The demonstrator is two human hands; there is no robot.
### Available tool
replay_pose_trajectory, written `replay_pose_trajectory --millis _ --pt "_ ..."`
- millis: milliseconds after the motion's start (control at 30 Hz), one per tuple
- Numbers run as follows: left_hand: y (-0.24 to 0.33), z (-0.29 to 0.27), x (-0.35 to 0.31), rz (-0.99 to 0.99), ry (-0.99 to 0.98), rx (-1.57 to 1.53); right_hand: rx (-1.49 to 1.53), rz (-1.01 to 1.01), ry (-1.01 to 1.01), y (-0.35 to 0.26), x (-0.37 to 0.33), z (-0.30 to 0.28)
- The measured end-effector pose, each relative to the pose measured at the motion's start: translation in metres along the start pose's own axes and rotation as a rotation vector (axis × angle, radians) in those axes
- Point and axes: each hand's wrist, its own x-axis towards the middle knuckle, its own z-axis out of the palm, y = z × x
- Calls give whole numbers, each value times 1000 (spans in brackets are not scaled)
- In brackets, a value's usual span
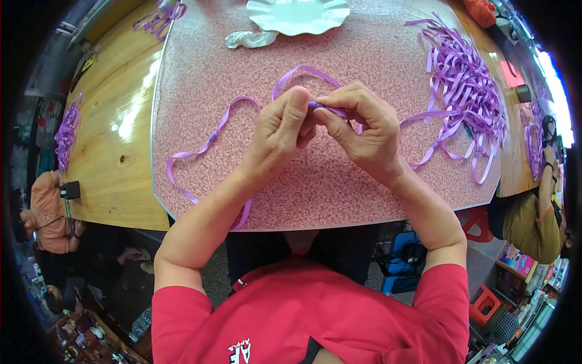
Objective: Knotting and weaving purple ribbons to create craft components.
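Both of my hands meet above the middle of the pink speckled table mat (273,194), pinching a purple ribbon (212,137) between them. My left hand (280,128) is closed, thumb upright against the fingers. My right hand (362,124) pinches the ribbon between thumb and forefinger, where a small darker purple knot or fold shows; its exact form is too small to tell. One length loops up behind my hands. Another trails left, with a knot in it, and hangs over the near table edge. To the right, a strand runs toward a large heap of purple ribbons (464,91).
A pale scalloped plate (297,17) stands at the far side beside a crumpled white tissue (250,40). More purple ribbons (68,130) lie on the wooden table at left. People sit at both sides: one in an orange shirt (48,203), another in olive (526,227). Stools stand below.
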Motion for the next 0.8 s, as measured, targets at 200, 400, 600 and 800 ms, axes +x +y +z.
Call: replay_pose_trajectory --millis 200,400,600,800 --pt "-3 -5 3 -107 7 -3 67 133 -22 4 -2 -3" --pt "-3 -5 5 -8 25 103 332 308 27 -7 -1 3" --pt "-3 -7 3 14 14 105 307 451 -6 -4 -2 0" --pt "1 -7 3 -5 29 98 272 367 9 -2 -3 2"
